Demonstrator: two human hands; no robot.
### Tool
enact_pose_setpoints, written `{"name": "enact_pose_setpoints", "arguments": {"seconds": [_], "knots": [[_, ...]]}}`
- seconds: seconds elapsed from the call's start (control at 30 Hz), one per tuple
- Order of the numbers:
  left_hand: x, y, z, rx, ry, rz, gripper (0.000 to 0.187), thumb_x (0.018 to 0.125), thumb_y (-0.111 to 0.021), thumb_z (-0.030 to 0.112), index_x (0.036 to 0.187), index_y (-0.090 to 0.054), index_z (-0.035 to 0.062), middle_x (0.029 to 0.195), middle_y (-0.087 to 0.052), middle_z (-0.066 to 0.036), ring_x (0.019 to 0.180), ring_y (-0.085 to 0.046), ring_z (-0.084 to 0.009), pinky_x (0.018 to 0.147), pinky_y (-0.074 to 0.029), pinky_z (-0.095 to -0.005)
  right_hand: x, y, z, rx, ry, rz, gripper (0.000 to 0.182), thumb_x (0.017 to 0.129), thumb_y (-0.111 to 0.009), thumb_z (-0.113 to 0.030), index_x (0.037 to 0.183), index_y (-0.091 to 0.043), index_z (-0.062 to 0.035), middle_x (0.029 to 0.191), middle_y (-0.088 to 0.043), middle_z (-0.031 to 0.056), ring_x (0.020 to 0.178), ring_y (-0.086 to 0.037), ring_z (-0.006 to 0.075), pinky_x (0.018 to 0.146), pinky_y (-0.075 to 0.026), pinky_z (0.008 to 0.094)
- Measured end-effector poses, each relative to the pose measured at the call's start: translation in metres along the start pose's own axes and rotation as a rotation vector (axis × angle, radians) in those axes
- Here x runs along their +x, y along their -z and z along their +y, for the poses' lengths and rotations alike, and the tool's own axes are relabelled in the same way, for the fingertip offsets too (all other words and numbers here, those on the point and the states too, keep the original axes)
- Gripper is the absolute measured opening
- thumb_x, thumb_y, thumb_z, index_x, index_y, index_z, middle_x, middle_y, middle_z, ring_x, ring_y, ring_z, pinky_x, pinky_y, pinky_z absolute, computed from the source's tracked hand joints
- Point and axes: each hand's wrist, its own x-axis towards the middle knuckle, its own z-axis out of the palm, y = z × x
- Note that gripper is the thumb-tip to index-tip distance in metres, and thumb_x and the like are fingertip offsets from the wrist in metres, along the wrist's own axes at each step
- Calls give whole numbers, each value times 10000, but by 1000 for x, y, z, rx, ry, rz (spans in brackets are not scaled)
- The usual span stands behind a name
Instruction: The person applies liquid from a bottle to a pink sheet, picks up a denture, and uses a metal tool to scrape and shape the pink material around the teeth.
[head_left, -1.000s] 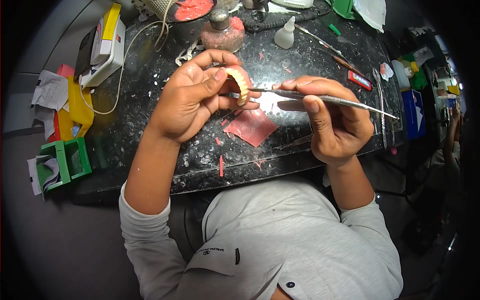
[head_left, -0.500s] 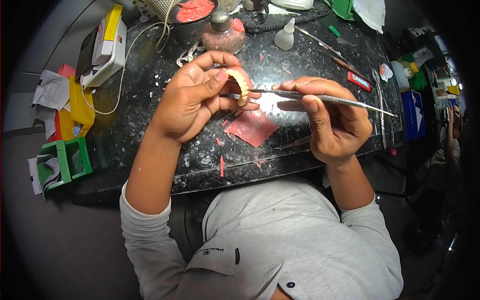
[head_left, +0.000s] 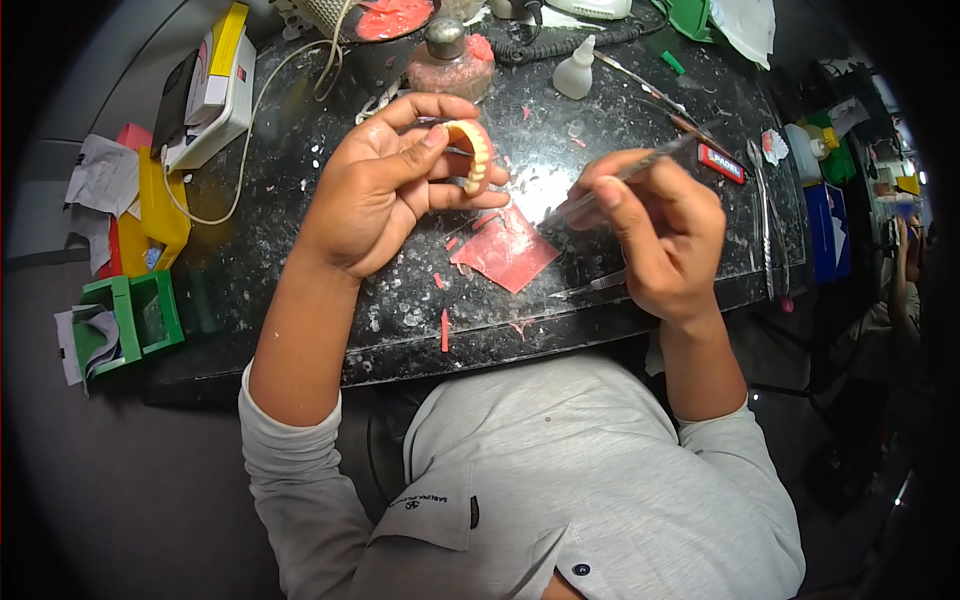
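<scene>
My left hand [head_left: 385, 175] grips a denture [head_left: 477, 160] with a row of cream teeth on a pink base, thumb on one end and fingers around the rest. To its right, my right hand [head_left: 655, 225] is closed around a thin metal wax carver [head_left: 640, 170], smeared by motion. The carver's lower tip points down toward a pink wax sheet [head_left: 505, 250] on the black bench and is apart from the denture. Small pink wax strips [head_left: 444, 330] lie by the sheet. Beneath my right hand rests another slim pointed tool [head_left: 590, 287], partly hidden.
A glass burner with a metal cap [head_left: 447, 65] and a white dropper bottle [head_left: 574, 70] stand at the back. A red box [head_left: 721, 163] and long metal instruments [head_left: 765, 220] lie on the right. Green bins [head_left: 125, 320] and a white container [head_left: 215, 110] sit left.
The carver has left the denture and swung to a steeper slant, its tip now lower, near the wax sheet. My left hand has tilted the denture slightly, showing more of the teeth.
</scene>
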Motion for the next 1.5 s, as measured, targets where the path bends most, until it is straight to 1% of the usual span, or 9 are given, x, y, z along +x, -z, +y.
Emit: {"name": "enact_pose_setpoints", "arguments": {"seconds": [0.17,0.4,0.47,0.53,0.77,0.83,1.07,1.13,1.5], "knots": [[1,-2,1,19,-24,20,385,1089,-470,114,1411,-447,-96,1077,-675,-186,1078,-716,-310,982,-600,-520,0,-3,0,-140,7,-152,47,961,-642,31,938,-670,60,759,-663,96,653,-650,111,587,-520,264],[0,1,-3,28,-66,-4,386,1072,-527,124,1390,-447,-80,1149,-654,-192,1106,-704,-354,990,-600,-511,-1,-2,0,-90,-7,-130,73,981,-628,29,945,-670,76,802,-683,99,696,-676,112,595,-544,245],[0,1,-1,26,-60,-7,372,1068,-536,123,1378,-451,-64,1183,-642,-198,1109,-702,-379,984,-604,-515,-1,-5,-2,53,-54,58,89,1001,-622,9,985,-674,80,868,-705,102,758,-706,127,629,-589,242],[-1,0,-1,-5,-29,-27,349,1062,-547,115,1362,-439,-27,1236,-618,-211,1124,-688,-445,964,-612,-525,-1,0,2,141,-22,104,115,1012,-629,-10,1079,-649,82,988,-714,138,873,-733,166,681,-638,269],[-1,-3,-5,42,-36,-86,389,1029,-618,124,1339,-419,-3,1274,-602,-219,1156,-658,-500,959,-613,-534,5,-2,5,263,222,153,139,972,-629,89,1107,-622,123,1038,-709,220,948,-750,266,767,-686,363],[-1,-4,-6,55,-51,-121,402,1021,-638,140,1328,-418,5,1285,-595,-216,1163,-658,-494,973,-607,-522,4,-2,5,279,313,133,175,942,-641,130,1117,-639,124,1067,-712,260,997,-749,320,808,-675,379],[-1,-6,-9,52,-29,-170,382,1022,-646,166,1299,-427,21,1271,-593,-196,1170,-676,-436,985,-598,-494,4,-7,0,160,351,101,183,853,-738,140,1031,-715,109,1006,-747,237,981,-757,323,872,-636,391],[-2,-12,-10,20,-46,-121,277,1036,-605,86,1270,-480,4,1161,-651,-173,1120,-712,-380,870,-615,-377,5,-6,1,124,400,81,178,846,-741,142,1019,-722,108,1002,-751,228,973,-759,319,863,-633,386],[-3,-13,-8,29,-34,-118,266,1035,-599,77,1268,-490,9,1149,-656,-159,1099,-723,-332,868,-615,-370,3,-9,2,106,321,42,192,842,-708,173,1024,-716,109,1010,-751,234,965,-761,314,857,-628,364]]}}
